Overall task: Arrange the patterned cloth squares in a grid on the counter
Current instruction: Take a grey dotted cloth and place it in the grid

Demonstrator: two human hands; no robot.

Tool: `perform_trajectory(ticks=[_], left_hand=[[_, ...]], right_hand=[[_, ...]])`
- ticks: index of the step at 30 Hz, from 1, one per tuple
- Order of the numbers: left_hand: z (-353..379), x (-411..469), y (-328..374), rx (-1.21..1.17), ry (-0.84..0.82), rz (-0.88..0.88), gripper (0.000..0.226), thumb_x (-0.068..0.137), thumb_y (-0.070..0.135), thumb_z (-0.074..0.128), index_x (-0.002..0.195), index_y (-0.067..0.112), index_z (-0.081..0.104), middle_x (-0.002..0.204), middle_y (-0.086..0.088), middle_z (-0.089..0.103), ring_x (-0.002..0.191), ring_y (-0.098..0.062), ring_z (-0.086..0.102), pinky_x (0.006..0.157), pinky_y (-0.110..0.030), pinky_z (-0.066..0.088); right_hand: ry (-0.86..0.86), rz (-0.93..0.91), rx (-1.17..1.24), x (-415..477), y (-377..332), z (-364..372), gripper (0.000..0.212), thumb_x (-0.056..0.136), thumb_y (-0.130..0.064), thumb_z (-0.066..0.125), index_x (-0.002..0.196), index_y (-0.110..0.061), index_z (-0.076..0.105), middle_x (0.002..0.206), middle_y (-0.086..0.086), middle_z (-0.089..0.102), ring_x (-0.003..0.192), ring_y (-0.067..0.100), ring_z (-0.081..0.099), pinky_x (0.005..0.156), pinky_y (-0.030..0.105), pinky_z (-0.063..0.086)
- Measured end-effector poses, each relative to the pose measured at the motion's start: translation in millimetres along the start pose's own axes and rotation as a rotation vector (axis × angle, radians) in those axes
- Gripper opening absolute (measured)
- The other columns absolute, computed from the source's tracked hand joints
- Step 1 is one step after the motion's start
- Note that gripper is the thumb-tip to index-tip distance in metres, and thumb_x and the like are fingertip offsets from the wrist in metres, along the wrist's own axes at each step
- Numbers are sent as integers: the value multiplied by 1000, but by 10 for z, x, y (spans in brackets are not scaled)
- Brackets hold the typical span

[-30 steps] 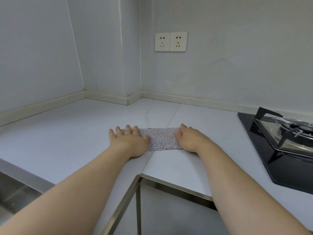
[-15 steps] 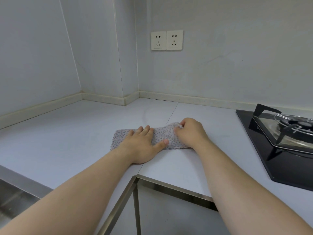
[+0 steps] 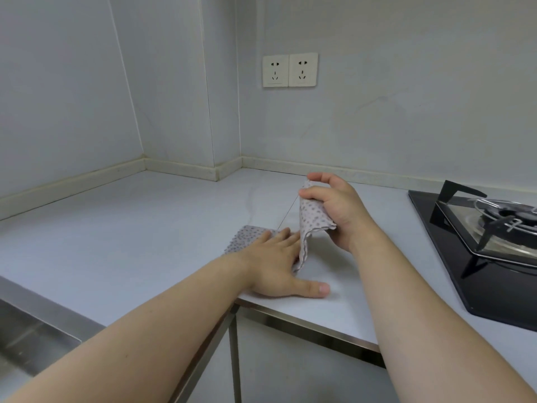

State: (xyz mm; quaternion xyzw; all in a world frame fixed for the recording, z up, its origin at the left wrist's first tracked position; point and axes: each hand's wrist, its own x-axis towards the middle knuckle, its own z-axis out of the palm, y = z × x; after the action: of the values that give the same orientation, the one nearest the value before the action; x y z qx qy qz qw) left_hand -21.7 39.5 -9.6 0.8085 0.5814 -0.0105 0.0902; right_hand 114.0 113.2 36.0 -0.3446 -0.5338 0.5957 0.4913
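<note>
The pale counter [image 3: 130,234] wraps round a wall corner and has a steel front edge. A patterned cloth [image 3: 247,238] lies partly flat on it beneath the straight fingers [image 3: 286,236] of the left hand [image 3: 273,269], whose thumb touches bare counter. Just right of those fingers, the cloth's other end rises off the surface, pinched in the right hand [image 3: 340,213]. A black gas hob [image 3: 441,251] sits well right of the fingers.
</note>
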Motion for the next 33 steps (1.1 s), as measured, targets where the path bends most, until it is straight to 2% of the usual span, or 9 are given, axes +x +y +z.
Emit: perform_trajectory(ticks=[4,8,11,13,15,18,23,30,33], left_hand=[[-261,-130,-165,-623,28,-7,96,73,84,59,151,33,38,147,13,52,137,-10,47,119,-36,33],[-350,-125,-380,-1146,294,-186,109,62,96,50,139,19,58,119,4,72,109,-13,69,102,-37,49],[-289,-93,-547,-1331,376,-473,114,60,98,53,135,12,60,126,-9,70,113,-27,68,104,-47,50],[-248,-118,-606,-1305,437,-574,89,75,76,67,132,8,60,120,-11,72,107,-28,70,100,-47,54],[-223,-124,-632,-1258,479,-583,59,87,33,78,136,10,56,117,-14,70,101,-27,70,85,-38,58],[-219,-129,-630,-1141,487,-606,59,83,2,73,136,21,55,115,-14,67,98,-29,67,73,-34,56],[-185,-98,-593,-896,592,-573,45,85,9,73,124,23,55,100,7,62,86,-15,65,72,-31,58],[-73,-61,-655,-639,658,-529,39,93,21,68,130,20,57,99,9,59,83,-7,58,67,-18,43],[-58,-64,-671,-401,594,-544,46,94,30,66,137,24,52,117,8,64,105,-16,61,86,-30,49]], right_hand=[[-9,-1,-35,3,15,7,42,85,-2,71,122,-21,64,97,7,72,76,20,69,75,39,58],[-190,45,-126,-25,72,49,45,89,-9,71,129,-27,60,82,4,74,69,22,64,60,35,47],[-391,76,-145,-79,86,72,39,94,-12,67,131,-20,60,99,12,77,82,26,71,57,29,47],[-307,36,-191,-61,87,68,30,94,-11,66,123,-16,65,98,13,78,79,24,71,56,27,45],[-121,-44,-367,4,145,47,23,89,-10,68,111,-18,71,88,7,78,71,17,66,54,23,42],[31,-172,-733,107,318,-16,14,85,-18,71,96,-25,75,81,-7,73,76,10,64,71,22,48],[-69,-130,-1123,156,469,-66,23,90,-45,68,100,-27,76,97,-11,70,96,11,63,89,29,51],[-137,-87,-1075,170,488,-67,30,93,-48,66,90,-19,71,92,-7,70,91,13,64,81,30,50],[-150,-76,-1045,166,482,-62,34,94,-49,65,89,-15,66,86,-5,67,82,14,60,72,30,46]])
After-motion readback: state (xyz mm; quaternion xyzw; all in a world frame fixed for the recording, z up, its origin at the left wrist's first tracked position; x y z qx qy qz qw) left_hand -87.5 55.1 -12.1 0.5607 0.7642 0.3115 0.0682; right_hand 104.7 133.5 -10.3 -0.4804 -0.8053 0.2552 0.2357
